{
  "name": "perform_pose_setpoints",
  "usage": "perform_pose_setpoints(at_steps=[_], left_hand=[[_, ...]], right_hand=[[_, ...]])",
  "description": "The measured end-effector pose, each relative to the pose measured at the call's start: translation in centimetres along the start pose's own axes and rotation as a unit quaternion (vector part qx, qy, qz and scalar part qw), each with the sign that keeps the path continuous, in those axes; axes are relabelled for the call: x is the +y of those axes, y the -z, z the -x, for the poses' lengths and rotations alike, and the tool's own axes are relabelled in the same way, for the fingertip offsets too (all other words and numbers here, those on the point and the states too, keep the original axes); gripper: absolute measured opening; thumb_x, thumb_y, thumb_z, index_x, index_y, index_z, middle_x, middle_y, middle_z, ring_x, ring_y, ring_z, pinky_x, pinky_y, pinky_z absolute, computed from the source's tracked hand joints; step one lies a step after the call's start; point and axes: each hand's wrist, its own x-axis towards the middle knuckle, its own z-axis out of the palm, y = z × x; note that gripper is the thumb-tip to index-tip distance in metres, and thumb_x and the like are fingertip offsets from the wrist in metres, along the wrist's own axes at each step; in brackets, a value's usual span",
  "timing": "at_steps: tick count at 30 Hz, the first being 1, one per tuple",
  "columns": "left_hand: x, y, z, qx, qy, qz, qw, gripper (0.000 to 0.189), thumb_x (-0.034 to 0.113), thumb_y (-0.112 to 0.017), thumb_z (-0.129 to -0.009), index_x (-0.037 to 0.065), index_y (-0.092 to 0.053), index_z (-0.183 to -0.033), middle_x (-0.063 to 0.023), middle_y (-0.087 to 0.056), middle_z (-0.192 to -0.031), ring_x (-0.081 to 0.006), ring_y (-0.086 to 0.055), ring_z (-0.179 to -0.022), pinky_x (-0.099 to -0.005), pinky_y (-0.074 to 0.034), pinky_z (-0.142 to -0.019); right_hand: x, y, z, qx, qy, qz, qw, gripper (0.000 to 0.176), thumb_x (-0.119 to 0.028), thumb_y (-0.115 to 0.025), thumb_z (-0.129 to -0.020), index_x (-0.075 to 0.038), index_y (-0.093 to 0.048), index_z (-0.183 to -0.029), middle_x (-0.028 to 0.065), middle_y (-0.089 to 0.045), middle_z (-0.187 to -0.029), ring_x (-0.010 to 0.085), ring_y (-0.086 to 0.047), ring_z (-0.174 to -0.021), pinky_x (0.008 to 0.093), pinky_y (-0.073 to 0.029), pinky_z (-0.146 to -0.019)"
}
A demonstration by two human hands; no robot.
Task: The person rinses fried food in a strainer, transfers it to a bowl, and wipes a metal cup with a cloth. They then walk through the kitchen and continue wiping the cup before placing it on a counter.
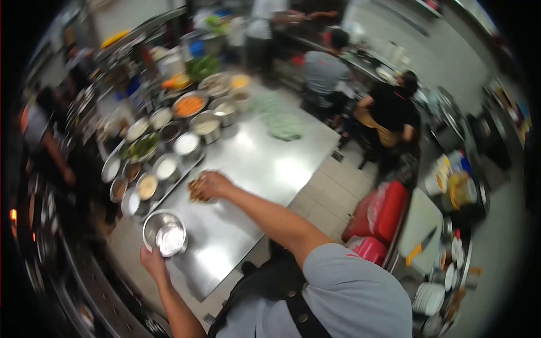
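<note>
My left hand (152, 260) grips the rim of a round steel bowl (151, 232) at the table's near left corner. The bowl is tilted toward me, and its shiny inside shows no food. Reaching forward, my right hand (213, 185) is down on a small pile of brown food pieces (196, 192) on the steel table (253, 197). Its fingers are curled around some of the pieces; the fingertips are partly hidden and blurred.
Bowls of ingredients crowd the table's left side, including shredded orange food (189, 105) and white contents (186, 143). A green cloth (276, 118) lies at the far side. Red containers (377, 211) and a knife (421, 246) on a cutting board are at right. Several people are nearby.
</note>
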Motion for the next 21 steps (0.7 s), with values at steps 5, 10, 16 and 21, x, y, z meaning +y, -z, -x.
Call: perform_pose_setpoints(at_steps=[5, 10, 16, 21], left_hand=[[4.9, -6.1, 3.9, -0.166, 0.056, 0.081, 0.981, 0.007, 0.001, -0.053, -0.073, 0.003, -0.049, -0.079, -0.0083, -0.058, -0.067, -0.0149, -0.056, -0.045, -0.0281, -0.045, -0.034], [8.0, -19.0, 8.3, -0.402, 0.146, 0.055, 0.902, 0.013, 0.011, -0.057, -0.082, 0.006, -0.046, -0.074, -0.0076, -0.054, -0.056, -0.0175, -0.051, -0.036, -0.0309, -0.047, -0.032], [9.9, -39.6, 16.9, -0.534, 0.078, 0.019, 0.842, 0.015, 0.018, -0.054, -0.089, 0.003, -0.052, -0.083, -0.0048, -0.048, -0.051, -0.0162, -0.05, -0.042, -0.0306, -0.049, -0.042], [11.3, -54.1, 26.6, -0.669, 0.102, -0.055, 0.734, 0.014, 0.016, -0.059, -0.088, 0.003, -0.054, -0.085, -0.0059, -0.056, -0.061, -0.0146, -0.055, -0.049, -0.0263, -0.049, -0.048]], right_hand=[[-7.8, 2.7, 13.6, -0.104, 0.394, 0.312, 0.858, 0.089, -0.024, -0.084, -0.057, -0.005, -0.04, -0.133, 0.0213, -0.031, -0.144, 0.039, -0.03, -0.133, 0.047, -0.03, -0.107], [-7.6, 11.8, 25.6, -0.086, 0.276, 0.365, 0.885, 0.03, -0.026, -0.07, -0.078, -0.006, -0.059, -0.096, 0.0134, -0.054, -0.12, 0.0318, -0.04, -0.125, 0.0418, -0.036, -0.097], [3.1, 29.1, 35.1, 0.33, -0.1, -0.187, 0.92, 0.041, -0.046, -0.046, -0.095, -0.009, -0.059, -0.108, 0.0048, -0.061, -0.101, 0.0208, -0.059, -0.087, 0.0355, -0.049, -0.073], [6.6, 43.2, 43.5, 0.463, -0.098, -0.492, 0.731, 0.048, -0.051, -0.044, -0.093, -0.01, -0.054, -0.116, 0.0093, -0.061, -0.109, 0.0241, -0.059, -0.097, 0.0421, -0.048, -0.076]])
